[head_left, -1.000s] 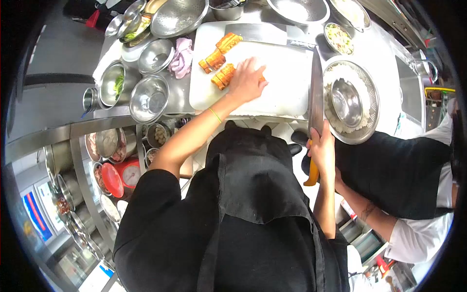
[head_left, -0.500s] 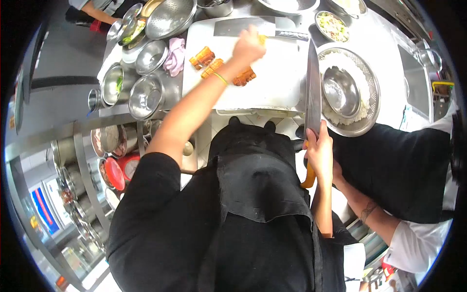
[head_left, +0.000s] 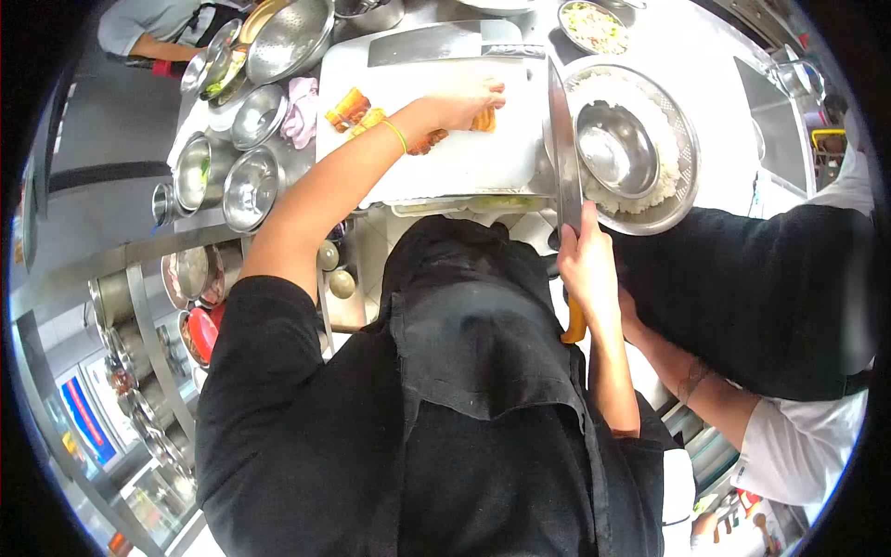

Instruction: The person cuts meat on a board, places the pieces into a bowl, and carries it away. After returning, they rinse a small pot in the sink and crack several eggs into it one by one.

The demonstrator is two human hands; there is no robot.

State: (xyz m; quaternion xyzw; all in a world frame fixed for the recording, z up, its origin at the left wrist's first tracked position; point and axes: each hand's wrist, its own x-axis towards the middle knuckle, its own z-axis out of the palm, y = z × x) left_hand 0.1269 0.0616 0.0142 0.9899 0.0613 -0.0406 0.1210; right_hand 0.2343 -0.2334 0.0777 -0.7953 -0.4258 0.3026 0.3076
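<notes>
My left hand (head_left: 469,102) is over the white cutting board (head_left: 445,181), fingers curled on a golden-brown piece of roast pork (head_left: 484,120). More chunks of roast pork (head_left: 349,110) lie on the board's left side, some partly covered by my forearm. In my right hand (head_left: 590,258) is a long knife (head_left: 564,148) with a yellow handle, its blade pointing away from me along the board's right edge. A broad cleaver (head_left: 422,46) with a dark handle rests flat across the board's far end.
Right of the board stands a colander (head_left: 682,162) of white rice with a steel bowl (head_left: 617,148) in it. A bowl of chopped food (head_left: 594,28) sits beyond. Steel bowls (head_left: 252,188) and a pink cloth (head_left: 300,113) are left. A co-worker's arm (head_left: 682,367) is close on my right.
My left hand has come nearer and now sits by a piece of roast pork towards the board's right. The view has shifted; the knife stays in my right hand.
</notes>
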